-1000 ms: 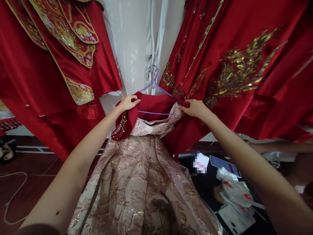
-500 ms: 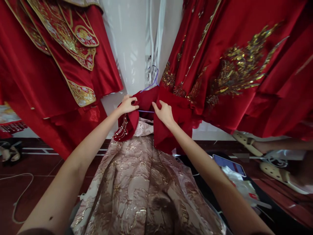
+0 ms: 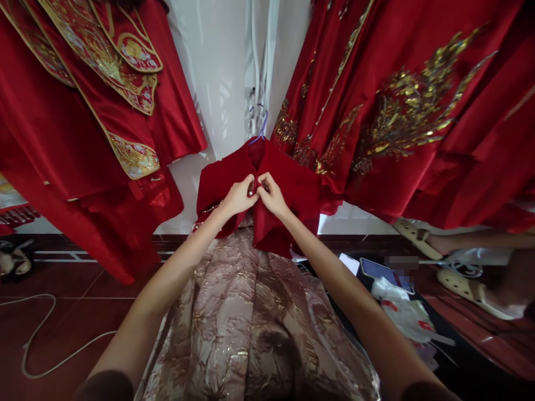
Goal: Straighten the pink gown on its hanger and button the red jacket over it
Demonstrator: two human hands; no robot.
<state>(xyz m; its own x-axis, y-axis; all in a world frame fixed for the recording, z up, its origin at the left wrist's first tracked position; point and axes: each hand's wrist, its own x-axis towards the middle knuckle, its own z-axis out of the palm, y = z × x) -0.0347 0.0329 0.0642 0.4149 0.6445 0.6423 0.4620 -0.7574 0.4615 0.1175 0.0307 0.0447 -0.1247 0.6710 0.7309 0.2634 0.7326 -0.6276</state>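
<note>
Brocade skirt (image 3: 225, 301), gold-pink, nearest, showing below red jacket (image 3: 292, 181), which lies at fingertips of both hands; clear plastic bag (image 3: 405, 322) at R, contents can't tell. L hand (image 3: 241, 196) & R hand (image 3: 271, 196) nearly touching, knuckles up, each pinching jacket's front edge nr collar. Beyond: purple hanger (image 3: 263, 125) at collar, red gown w/ gold sequins (image 3: 409, 122).

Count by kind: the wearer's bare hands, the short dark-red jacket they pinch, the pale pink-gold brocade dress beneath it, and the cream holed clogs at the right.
Left hand and right hand: 2
Short dark-red jacket: 1
Pale pink-gold brocade dress: 1
Upper cream clog and lower cream clog: 2
Total: 6
</note>
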